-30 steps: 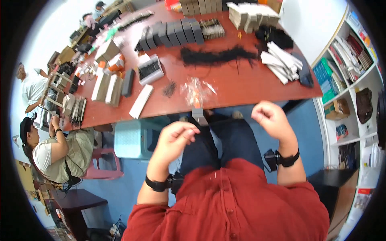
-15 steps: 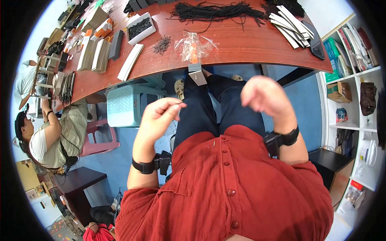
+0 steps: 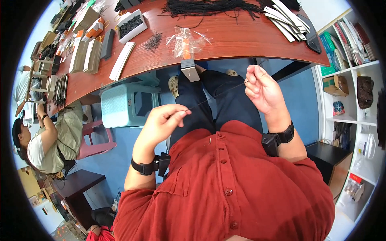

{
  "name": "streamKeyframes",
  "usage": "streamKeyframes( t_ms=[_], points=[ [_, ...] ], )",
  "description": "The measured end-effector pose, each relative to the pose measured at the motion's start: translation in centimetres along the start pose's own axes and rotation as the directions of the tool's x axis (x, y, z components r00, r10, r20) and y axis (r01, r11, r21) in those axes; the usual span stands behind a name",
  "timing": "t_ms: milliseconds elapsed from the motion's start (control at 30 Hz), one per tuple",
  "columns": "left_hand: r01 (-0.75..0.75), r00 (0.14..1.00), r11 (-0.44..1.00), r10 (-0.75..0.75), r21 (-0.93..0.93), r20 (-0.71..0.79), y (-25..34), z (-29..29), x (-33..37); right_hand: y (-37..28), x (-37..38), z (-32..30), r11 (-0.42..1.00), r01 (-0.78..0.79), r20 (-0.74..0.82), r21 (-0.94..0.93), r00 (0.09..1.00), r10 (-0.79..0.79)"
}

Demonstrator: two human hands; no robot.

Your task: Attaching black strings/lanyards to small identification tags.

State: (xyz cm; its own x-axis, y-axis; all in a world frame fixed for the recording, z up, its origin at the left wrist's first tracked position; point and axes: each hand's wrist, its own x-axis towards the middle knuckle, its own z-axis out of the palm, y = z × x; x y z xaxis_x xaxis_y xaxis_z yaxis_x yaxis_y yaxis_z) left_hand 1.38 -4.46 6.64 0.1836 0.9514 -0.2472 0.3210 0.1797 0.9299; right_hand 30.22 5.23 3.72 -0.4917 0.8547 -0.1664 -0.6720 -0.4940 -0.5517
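Observation:
A thin black cord [image 3: 219, 94] stretches between my two hands above my lap, rising toward the right. My left hand [image 3: 163, 122] pinches one end between thumb and forefinger. In my right hand [image 3: 265, 94] the fingers are curled in a pinch around the cord's other part. Beyond them, a small block of grey and black pieces [image 3: 189, 72] sticks out at the table edge. Clear plastic wrapping [image 3: 197, 43] with an orange strip lies just behind it. A large bundle of similar black cords [image 3: 213, 8] rests at the table's far side.
The reddish wooden table [image 3: 227, 42] bears white strips [image 3: 281, 26], a dark phone-like slab [image 3: 313, 42], a white box [image 3: 141, 27] of small black pieces, a loose pile [image 3: 153, 41] of them, and card stacks [image 3: 93, 56]. A light-blue stool [image 3: 116, 105], a seated person [image 3: 48, 140] and shelves [image 3: 341, 118] flank me.
My right hand has turned and closed on the cord, which now runs taut between both hands. My left hand has moved slightly down and keeps its pinch. The view has shifted a little.

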Motion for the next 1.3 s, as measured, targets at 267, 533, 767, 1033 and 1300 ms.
streamKeyframes(
  t_ms=[267,533,767,1033,1300],
  points=[
    [-0.026,0.984,1.0,0.028,0.014,-0.177,-1.5,-2.5,-0.7,-1.5,-0.2,-1.0,0.989,0.098,-0.071,-0.11,0.992,-0.106],
    [-0.061,0.952,0.996,0.078,0.064,-0.298,-1.9,-3.1,-0.6,-2.9,-0.2,-0.6,0.964,0.165,-0.156,-0.21,0.967,-0.2],
    [-0.145,0.969,0.989,0.148,0.027,-0.198,-0.2,-0.6,0.7,-0.6,-0.5,2.8,0.752,0.03,0.065,-0.658,0.998,0.017],
    [-0.038,0.968,0.951,0.111,-0.306,0.226,1.7,3.1,3.2,0.2,0.2,6.2,0.825,0.064,0.239,-0.562,0.967,0.089],
    [-0.093,0.985,0.973,0.06,-0.209,-0.159,-2.8,-1.9,0.4,-2.4,-0.5,2.3,0.879,0.175,0.063,-0.444,0.984,-0.165]
  ],
)
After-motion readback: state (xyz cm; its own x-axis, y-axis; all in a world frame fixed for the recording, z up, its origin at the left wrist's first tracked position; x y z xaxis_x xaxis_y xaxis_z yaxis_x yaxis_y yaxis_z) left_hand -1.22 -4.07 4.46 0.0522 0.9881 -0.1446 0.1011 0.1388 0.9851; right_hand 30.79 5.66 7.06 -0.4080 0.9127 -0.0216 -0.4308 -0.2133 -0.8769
